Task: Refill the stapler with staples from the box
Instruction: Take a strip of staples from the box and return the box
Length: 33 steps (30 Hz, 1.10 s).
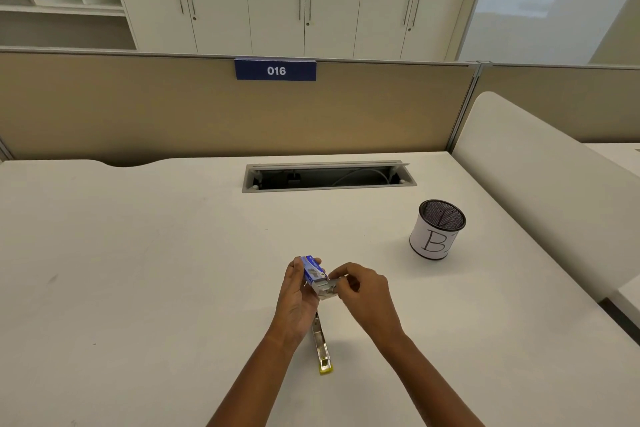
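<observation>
Gripping staple box (314, 273) in left hand (297, 298), right fingers (341, 279) pinching inner tray (partly out)

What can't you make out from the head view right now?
- Stapler: its far end is hidden under the left hand.
- Staple box: print too small to read.
- Staples at the right hand fingertips: count too small, partly covered.
- Pen cup: contents unclear behind mesh.

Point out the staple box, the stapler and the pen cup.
staple box (313, 270): head view, blue printed side.
stapler (321, 345): head view, open metal channel.
pen cup (433, 241): head view, white label marked B.
</observation>
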Motion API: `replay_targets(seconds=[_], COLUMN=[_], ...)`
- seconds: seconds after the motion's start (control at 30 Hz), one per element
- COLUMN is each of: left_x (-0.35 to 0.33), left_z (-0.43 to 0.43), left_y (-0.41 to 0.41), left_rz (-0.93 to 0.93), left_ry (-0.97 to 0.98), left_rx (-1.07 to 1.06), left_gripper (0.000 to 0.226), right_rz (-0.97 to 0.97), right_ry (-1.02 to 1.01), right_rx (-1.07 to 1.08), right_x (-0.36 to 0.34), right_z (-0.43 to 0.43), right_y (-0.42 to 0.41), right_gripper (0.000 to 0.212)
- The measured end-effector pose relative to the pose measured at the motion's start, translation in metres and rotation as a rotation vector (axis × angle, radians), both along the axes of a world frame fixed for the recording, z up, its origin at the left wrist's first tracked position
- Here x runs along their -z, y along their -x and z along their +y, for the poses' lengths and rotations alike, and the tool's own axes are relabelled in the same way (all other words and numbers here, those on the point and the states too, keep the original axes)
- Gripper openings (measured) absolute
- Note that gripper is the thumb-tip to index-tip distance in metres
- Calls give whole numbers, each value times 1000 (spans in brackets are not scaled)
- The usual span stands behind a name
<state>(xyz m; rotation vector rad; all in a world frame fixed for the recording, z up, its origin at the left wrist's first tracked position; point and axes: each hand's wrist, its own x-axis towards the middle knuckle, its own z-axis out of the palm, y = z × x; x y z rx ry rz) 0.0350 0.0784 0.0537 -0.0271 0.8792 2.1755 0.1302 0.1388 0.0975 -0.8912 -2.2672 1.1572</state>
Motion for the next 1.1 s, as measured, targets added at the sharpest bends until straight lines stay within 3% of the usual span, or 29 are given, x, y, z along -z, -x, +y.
replay_targets(seconds=[0.23,0.33,0.4,0.57,0.77,0.93,1.1], left_x=[-2,-3,-3,-3,-1,0,0], left_z=[-1,-1,-1,-1,-1,1,3], left_y=[0,0,0,2,0,-2,-4], left_rz=[-45,-86,-111,-167,-158,-157,-144], left_ry=[2,-16,-26,-54,-51,-47,-39], left_rx=[9,6,-2,-16,-3,8,10], left_gripper=[31,30,30,29,29,27,28], right_rz=[312,380,353,144,127,160,174], right_ry=[1011,1192,1165,845,558,528,698], right_rx=[129,196,173,-32,-66,-49,-25], right_x=[-9,-8,-6,-2,5,5,4], right_z=[4,6,7,8,3,2,3], right_y=[-2,-3,-4,-5,-3,0,1], right_gripper=[30,26,25,7,17,12,12])
